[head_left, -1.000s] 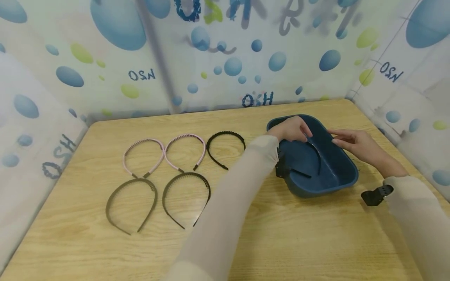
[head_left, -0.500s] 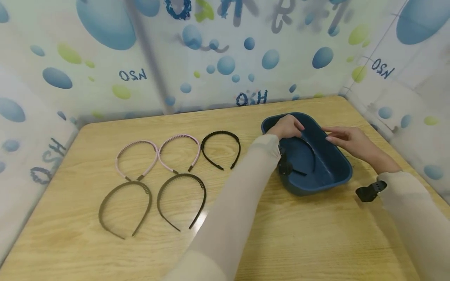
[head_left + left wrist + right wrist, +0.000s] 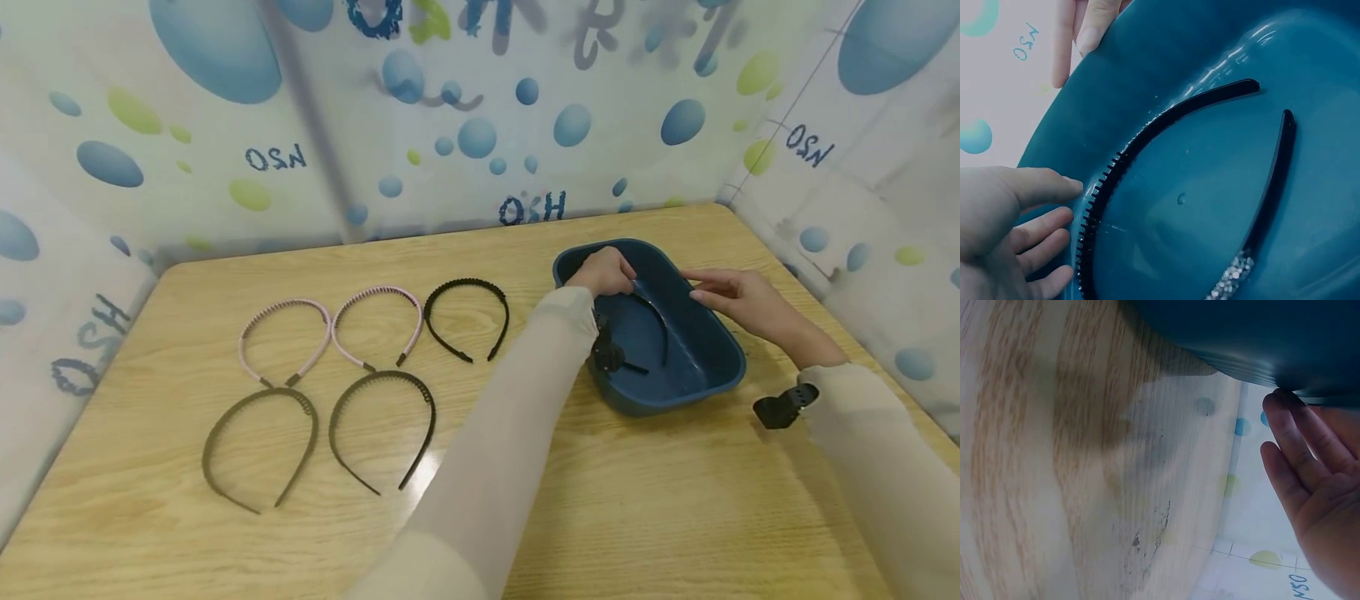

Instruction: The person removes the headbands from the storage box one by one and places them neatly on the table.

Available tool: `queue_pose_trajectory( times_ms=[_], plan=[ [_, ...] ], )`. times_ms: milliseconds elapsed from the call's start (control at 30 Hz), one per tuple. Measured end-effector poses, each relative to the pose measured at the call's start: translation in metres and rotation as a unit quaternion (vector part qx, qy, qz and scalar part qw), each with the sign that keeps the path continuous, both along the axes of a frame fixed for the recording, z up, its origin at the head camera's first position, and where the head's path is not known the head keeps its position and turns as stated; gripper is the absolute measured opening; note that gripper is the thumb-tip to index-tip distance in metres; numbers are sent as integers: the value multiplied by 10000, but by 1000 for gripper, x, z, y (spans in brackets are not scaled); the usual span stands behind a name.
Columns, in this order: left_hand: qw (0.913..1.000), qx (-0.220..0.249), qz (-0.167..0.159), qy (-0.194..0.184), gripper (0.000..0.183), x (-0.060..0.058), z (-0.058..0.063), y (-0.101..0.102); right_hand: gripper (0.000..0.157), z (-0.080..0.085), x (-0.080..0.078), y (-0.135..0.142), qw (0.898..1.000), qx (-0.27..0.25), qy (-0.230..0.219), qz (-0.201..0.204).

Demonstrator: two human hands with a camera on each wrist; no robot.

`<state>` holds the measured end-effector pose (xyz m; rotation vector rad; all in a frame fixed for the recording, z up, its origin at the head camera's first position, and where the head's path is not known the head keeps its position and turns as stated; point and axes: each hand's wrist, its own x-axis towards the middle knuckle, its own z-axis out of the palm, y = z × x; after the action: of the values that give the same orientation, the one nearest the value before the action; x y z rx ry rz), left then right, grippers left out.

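A dark blue plastic basin stands at the right of the table. Inside it lies a black headband with teeth along one arm and silver glitter on the other. My left hand reaches over the basin's left rim. In the left wrist view, its fingers are loose beside the headband's teeth, holding nothing. Against the far right side of the basin rests my right hand, with its thumb at the rim. Two of its fingertips touch the outer wall in the right wrist view, fingers nearly straight.
Left of the basin, several headbands lie on the wooden table. The back row has a left pink one, another pink one and a black one. Two darker headbands lie in front. Patterned walls enclose the table.
My left hand has drawn slightly leftward from the headband in the basin. The headband and right hand keep their places relative to the basin. The head view has shifted a little.
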<state>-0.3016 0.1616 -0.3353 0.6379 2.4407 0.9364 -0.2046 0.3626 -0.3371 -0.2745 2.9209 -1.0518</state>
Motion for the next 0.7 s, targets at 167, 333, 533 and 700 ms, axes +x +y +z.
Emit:
queue_pose_trajectory(
  times_ms=[167,333,533,700],
  plan=[
    [9994,-336,80,40,25,2,3,-2,42,1,1,-1,10000,35,-3,-26],
    [9984,-554,79,61,17,0,3,-3,42,1,1,-1,10000,87,-6,-28],
    [9959,-852,-39,-303,31,-6,1,-3,42,1,1,-1,9999,105,-45,2],
    [9955,-836,45,-448,37,-8,0,-2,42,2,1,-1,10000,88,-35,-13]
  ],
)
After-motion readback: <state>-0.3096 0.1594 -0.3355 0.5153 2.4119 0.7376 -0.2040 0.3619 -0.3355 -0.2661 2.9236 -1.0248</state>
